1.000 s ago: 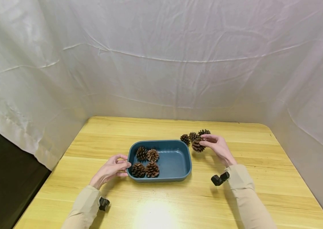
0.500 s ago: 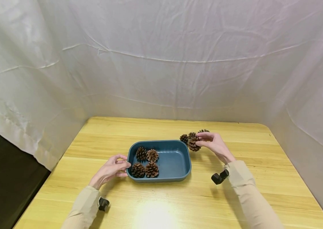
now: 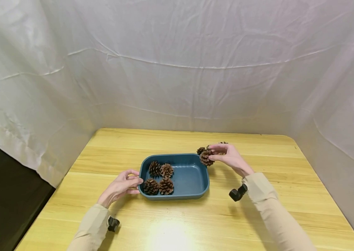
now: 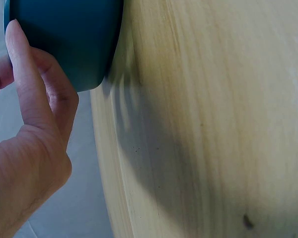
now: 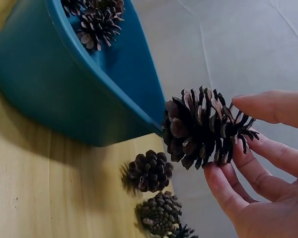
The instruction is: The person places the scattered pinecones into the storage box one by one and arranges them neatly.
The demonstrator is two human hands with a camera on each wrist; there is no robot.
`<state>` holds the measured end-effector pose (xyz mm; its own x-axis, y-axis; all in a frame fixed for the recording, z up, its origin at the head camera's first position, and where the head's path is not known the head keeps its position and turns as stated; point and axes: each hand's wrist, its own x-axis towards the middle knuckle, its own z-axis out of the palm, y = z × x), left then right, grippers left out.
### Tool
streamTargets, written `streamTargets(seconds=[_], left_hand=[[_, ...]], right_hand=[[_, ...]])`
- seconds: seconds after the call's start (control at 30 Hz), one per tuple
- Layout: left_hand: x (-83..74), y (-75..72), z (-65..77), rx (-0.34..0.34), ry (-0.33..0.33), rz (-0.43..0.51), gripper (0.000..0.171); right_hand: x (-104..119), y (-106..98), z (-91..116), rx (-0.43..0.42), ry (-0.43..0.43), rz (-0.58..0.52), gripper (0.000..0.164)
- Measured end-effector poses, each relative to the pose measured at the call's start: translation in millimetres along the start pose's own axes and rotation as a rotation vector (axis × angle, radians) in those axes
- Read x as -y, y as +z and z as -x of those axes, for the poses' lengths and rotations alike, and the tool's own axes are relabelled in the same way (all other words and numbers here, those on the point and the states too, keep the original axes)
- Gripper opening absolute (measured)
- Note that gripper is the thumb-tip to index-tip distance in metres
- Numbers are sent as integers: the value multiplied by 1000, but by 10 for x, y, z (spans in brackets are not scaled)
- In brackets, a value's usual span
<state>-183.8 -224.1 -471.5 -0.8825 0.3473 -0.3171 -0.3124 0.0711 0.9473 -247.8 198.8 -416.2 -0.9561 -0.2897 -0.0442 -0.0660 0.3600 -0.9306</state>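
Observation:
A dark blue rectangular tub [image 3: 190, 178] rests on the table with several brown pine cones [image 3: 166, 186] grouped in its left half. At its left end my left hand [image 3: 121, 185] pinches the wall, thumb on the rim [image 4: 9, 10] and bent fingers against the outside. My right hand [image 3: 231, 158] holds another pine cone [image 5: 201, 131] between thumb and fingers, raised by the tub's far right corner. In the right wrist view, that cone hangs beside the rim, above the tabletop. Whether it touches the rim, I cannot tell.
Loose pine cones lie on the table behind the tub's right corner, among them one close to the wall [image 5: 151, 171] and a second cone [image 5: 161, 213] beyond it. A pale curtain [image 3: 192, 87] hangs behind the wooden table [image 3: 127, 141].
My right hand has carried its pine cone leftward, from over the loose cones to the tub's far right corner. The left hand and the tub have stayed in place.

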Motion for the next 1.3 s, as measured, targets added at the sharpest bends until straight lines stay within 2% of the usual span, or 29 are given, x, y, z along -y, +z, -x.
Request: streamTargets(seconds=[0.4,0.7,1.0,1.3], left_hand=[[3,4,-1,-8,-4,5,39],[7,4,-6,-7,-5,7,38],[1,18,-6,-12,-11,3,38],[-23,34,2,1,-2,-6,38]], right_hand=[[117,121,-75,78,-9,6,53],[184,243,-141,119,-33,96,48],[215,329,-197,157,-44,135,47],[230,447,-270,194,-19,105,47]])
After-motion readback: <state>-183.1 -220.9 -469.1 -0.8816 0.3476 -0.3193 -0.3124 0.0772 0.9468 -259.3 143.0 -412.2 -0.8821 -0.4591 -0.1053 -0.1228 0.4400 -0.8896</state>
